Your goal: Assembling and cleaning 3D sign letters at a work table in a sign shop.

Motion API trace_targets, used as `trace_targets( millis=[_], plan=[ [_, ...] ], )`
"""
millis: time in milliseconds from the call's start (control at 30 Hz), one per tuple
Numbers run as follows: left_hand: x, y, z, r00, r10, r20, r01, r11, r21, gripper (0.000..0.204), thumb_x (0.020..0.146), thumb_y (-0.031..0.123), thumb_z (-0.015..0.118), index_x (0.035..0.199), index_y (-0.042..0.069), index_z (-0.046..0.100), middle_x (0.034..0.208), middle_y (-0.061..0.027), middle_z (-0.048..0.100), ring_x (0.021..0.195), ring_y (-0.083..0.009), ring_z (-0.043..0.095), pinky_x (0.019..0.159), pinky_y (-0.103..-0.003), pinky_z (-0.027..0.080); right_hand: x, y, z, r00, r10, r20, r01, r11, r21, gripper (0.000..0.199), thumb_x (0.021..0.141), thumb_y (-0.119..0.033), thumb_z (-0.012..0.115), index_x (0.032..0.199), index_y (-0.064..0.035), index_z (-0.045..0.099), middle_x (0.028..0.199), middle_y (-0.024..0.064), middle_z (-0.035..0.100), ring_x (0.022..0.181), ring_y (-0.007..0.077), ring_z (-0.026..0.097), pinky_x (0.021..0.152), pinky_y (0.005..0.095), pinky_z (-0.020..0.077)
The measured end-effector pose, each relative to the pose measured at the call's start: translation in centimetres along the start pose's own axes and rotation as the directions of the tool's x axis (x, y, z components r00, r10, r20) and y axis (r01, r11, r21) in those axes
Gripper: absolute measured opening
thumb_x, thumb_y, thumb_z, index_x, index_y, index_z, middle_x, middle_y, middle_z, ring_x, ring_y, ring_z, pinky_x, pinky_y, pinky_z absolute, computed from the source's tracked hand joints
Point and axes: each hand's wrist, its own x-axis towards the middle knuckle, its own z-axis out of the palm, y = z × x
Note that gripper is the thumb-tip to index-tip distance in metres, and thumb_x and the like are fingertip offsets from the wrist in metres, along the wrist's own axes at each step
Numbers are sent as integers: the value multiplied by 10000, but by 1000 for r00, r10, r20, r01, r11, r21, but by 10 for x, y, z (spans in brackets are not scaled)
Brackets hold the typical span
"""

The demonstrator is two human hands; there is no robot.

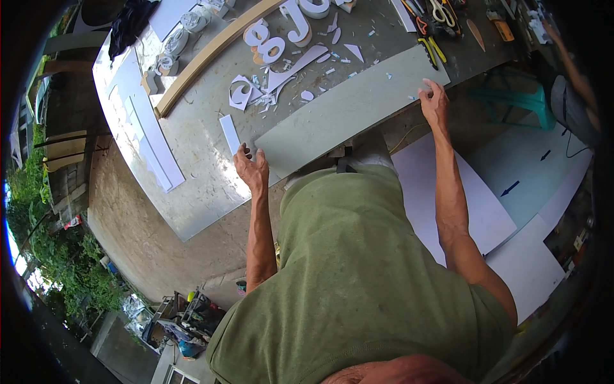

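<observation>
Both hands grip a long grey board (348,105) lying aslant across the tabletop (192,192) at upper centre — left hand (251,168) closed on its lower-left end, right hand (435,102) on its upper-right edge. Positioning step, apparently — next needs even pressure at both ends.

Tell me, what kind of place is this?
Probably an outdoor sign-making workshop. Cut-out letters and white scraps lie on the workbench, with pliers nearby.
</observation>
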Motion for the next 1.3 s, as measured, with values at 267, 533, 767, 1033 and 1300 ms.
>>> trace_targets(
  millis=[267,533,767,1033,1300],
  plan=[
    [-37,-11,-14,977,-212,22,213,970,-117,469,841,163,712,1234,-62,588,1051,-176,637,904,-265,646,826,-392,532,43,42,2,970,158,-186,-210,927,-310,565,849,-278,682,1303,35,560,1287,248,567,1237,393,521,1049,451,411],
    [-48,11,14,939,-341,30,340,917,-211,439,828,196,727,1178,-55,639,959,-159,708,844,-237,692,798,-353,551,71,101,-2,979,4,-205,-108,862,-496,603,809,-386,709,1297,-52,590,1195,229,643,1096,442,604,975,508,466],
    [-36,8,9,828,-547,127,529,684,-502,356,828,190,735,1076,-64,703,881,-89,722,756,-142,641,715,-295,522,115,136,-26,990,132,-39,-137,966,-219,424,806,-335,768,1065,-1,740,990,158,745,910,238,710,833,355,541],
    [-19,4,-53,913,-387,130,384,706,-595,368,917,75,643,1238,-105,629,1020,-128,716,821,-137,652,756,-249,518,117,49,-68,842,315,438,-477,814,331,305,902,-242,700,1102,-14,661,837,41,655,606,126,602,436,249,439],
    [-27,46,-117,632,-629,453,748,341,-570,540,931,169,654,1404,-40,498,1054,-151,679,797,-204,665,608,-292,558,92,-16,-108,767,323,555,-575,730,370,284,897,-182,694,1119,-14,635,781,47,635,503,109,564,370,223,379]
  ],
)
